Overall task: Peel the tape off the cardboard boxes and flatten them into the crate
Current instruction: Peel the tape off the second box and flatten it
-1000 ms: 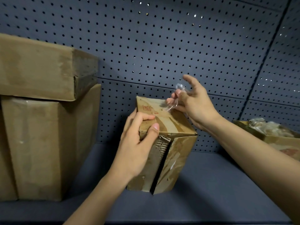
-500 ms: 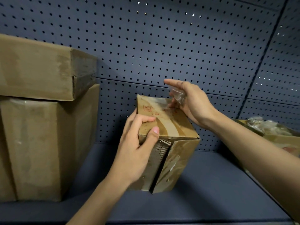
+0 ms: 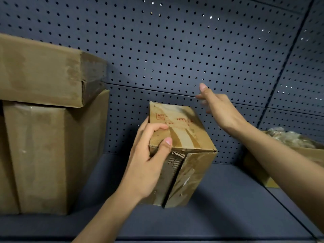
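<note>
A small worn cardboard box (image 3: 182,137) stands on the dark shelf, with a split seam down its front face. My left hand (image 3: 149,165) grips its top front-left corner, thumb on top and fingers round the side. My right hand (image 3: 219,109) hovers above and to the right of the box, off its surface, and is blurred. A faint clear piece of tape (image 3: 203,102) seems pinched between its thumb and fingers. Pale stripes on the box top mark where tape lay.
Two large cardboard boxes (image 3: 43,120) are stacked at the left. An open cardboard box (image 3: 312,155) holding crumpled clear tape sits at the right edge. A perforated blue-grey wall (image 3: 175,50) runs behind. The shelf (image 3: 219,207) extends in front.
My right hand pulled the tape free from the box top's far edge, then lifted and moved right, away from the box. My left hand kept its grip on the corner.
</note>
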`<state>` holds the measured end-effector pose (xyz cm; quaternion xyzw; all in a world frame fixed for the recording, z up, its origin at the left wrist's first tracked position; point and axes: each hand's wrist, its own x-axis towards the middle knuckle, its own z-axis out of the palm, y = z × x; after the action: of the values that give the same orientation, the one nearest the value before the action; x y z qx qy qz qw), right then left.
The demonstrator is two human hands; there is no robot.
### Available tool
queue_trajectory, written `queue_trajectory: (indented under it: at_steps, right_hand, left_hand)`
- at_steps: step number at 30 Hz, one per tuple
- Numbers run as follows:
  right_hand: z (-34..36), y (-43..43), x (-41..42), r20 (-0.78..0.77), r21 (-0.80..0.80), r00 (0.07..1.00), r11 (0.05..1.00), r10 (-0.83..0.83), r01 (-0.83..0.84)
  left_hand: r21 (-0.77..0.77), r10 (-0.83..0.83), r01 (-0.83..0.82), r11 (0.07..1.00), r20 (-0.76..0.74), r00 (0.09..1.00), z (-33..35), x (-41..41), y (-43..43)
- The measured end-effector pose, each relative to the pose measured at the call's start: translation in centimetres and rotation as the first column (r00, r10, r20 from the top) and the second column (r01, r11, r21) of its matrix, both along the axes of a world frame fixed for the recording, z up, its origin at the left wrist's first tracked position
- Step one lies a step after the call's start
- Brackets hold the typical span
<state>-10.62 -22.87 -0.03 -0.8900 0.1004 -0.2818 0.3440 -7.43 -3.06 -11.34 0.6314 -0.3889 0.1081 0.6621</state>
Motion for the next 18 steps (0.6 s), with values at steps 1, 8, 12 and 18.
queue_trajectory:
  at_steps: [1,8,12,18]
  right_hand:
    - [-0.3,-0.2,-0.1,-0.074,-0.004,0.997,0.999,-0.035,0.034]
    - [-1.6,-1.3,-0.3,-0.22,0.231,0.95,0.958,0.22,-0.169]
    - [-1.0,-1.3,-1.2,-0.096,0.203,0.943,0.933,0.319,-0.296]
    - [-1.8,-0.7,-2.3,-0.029,0.067,0.931,0.93,0.363,-0.361]
  left_hand:
    - [-0.013,-0.03,0.03,0.999,-0.026,0.999,0.0,-0.2,0.1]
    - [-0.067,-0.288,0.283,0.957,-0.345,0.893,0.5,-0.6,1.1]
    - [-0.125,-0.358,0.336,0.934,-0.302,0.883,0.6,-0.5,1.4]
    - [-0.133,-0.226,0.198,0.971,-0.243,0.943,-0.9,-0.2,0.3]
